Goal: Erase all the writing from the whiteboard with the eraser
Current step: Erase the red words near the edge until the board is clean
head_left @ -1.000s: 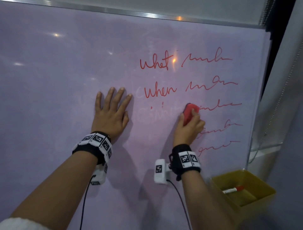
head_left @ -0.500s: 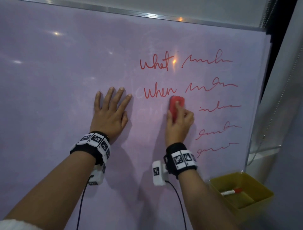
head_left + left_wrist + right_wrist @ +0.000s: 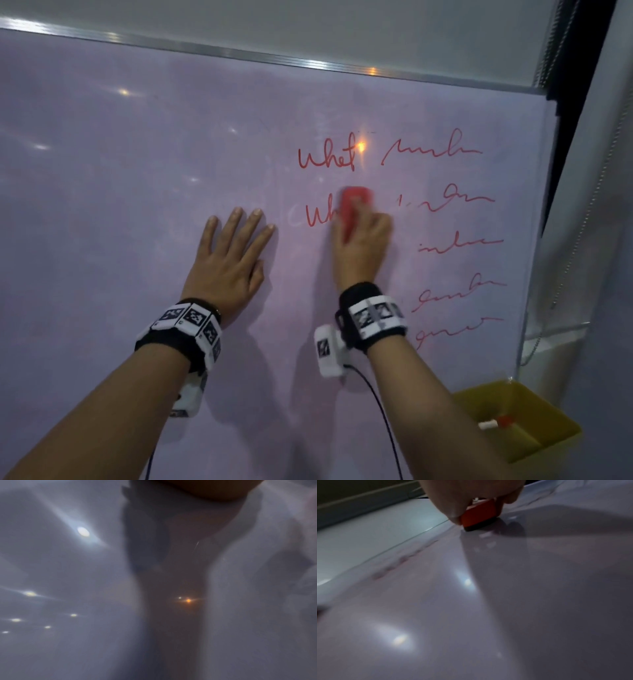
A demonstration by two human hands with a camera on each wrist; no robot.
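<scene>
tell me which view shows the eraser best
Right wrist: the eraser shows close up, its dark pad on the whiteboard. The head view shows it blurred, partly under the right hand. The left wrist view misses it.

Occlusions / blur
My eraser (image 3: pixel 352 212) covers the middle of the second written line; left wrist view just blur, marker (image 3: pixel 495 423) tiny.

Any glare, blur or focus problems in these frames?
Head view: glare spot beside the top red word on the whiteboard, right hand and eraser motion-blurred. Left wrist view: dim, out of focus, only reflections. Right wrist view: soft, eraser readable, shadowed.
</scene>
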